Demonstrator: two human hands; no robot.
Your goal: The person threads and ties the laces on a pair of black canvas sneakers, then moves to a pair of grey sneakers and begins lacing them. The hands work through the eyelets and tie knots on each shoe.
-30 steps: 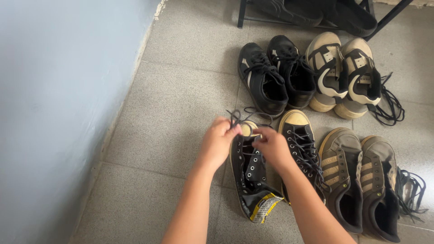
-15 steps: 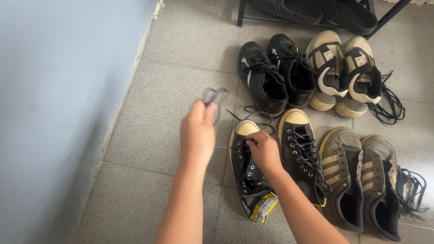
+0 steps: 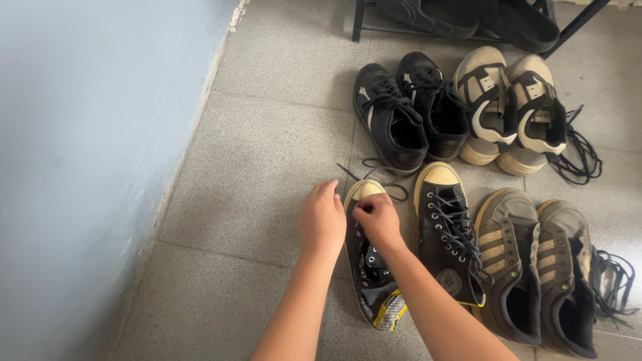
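A black high-top sneaker (image 3: pixel 370 281) with a cream toe cap lies on the grey tiled floor in front of me. My left hand (image 3: pixel 322 220) rests against its left side by the toe. My right hand (image 3: pixel 376 219) pinches the black shoelace (image 3: pixel 374 165) at the eyelets just behind the toe cap. Loose lace ends trail on the floor past the toe. Its matching sneaker (image 3: pixel 449 232), laced, stands right beside it.
A brown striped pair (image 3: pixel 535 267) lies at the right, a black pair (image 3: pixel 408 113) and a beige-and-black pair (image 3: pixel 508 110) behind. A black shoe rack (image 3: pixel 468 17) stands at the top. A pale blue wall (image 3: pixel 87 167) runs along the left.
My left hand had lifted up and away to the left, pulling the lace; it has come back down beside the sneaker's toe. My right hand stayed at the eyelets.
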